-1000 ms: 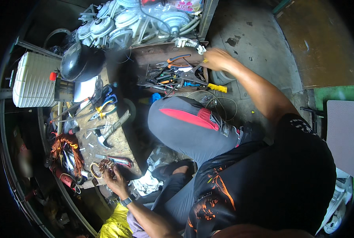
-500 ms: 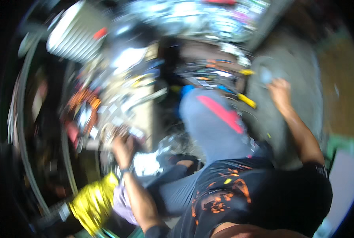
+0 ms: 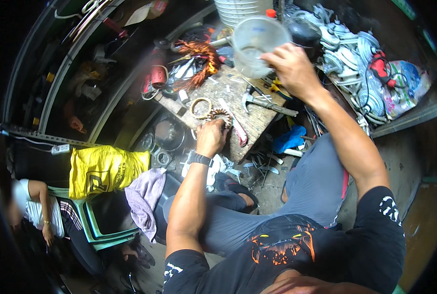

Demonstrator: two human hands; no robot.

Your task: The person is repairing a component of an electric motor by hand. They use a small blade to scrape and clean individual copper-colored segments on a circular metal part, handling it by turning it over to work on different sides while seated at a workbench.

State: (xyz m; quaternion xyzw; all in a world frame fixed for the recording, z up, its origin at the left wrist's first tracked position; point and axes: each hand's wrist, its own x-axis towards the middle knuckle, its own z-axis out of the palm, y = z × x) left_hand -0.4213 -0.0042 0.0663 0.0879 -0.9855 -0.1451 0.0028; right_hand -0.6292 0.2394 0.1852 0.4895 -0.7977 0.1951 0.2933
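My right hand (image 3: 297, 71) pinches the rim of a clear plastic tub (image 3: 253, 49), held up over the far edge of a worn wooden board (image 3: 250, 130). Bent over the board's near left side, my left hand (image 3: 211, 138) has its fingers closed on a toothed, copper-brown ring that looks like a motor stator (image 3: 220, 115). Just beyond that lies a plain tan ring (image 3: 200, 108). A red and white cutter-like tool (image 3: 239, 133) rests to the right of my left hand. Farther right is a claw hammer (image 3: 267, 104).
Copper wire bundles (image 3: 206, 59) and a red cylinder (image 3: 157, 76) crowd the board's far left. White coiled parts (image 3: 370, 98) pile up at the far right. At left, a yellow sack (image 3: 106, 171) sits on a green chair (image 3: 93, 230); a seated person (image 3: 42, 206) is beyond it.
My right hand has moved from the lower right, above the floor, to over the board with the tub. The view has turned and sharpened. My left hand stays at the stator.
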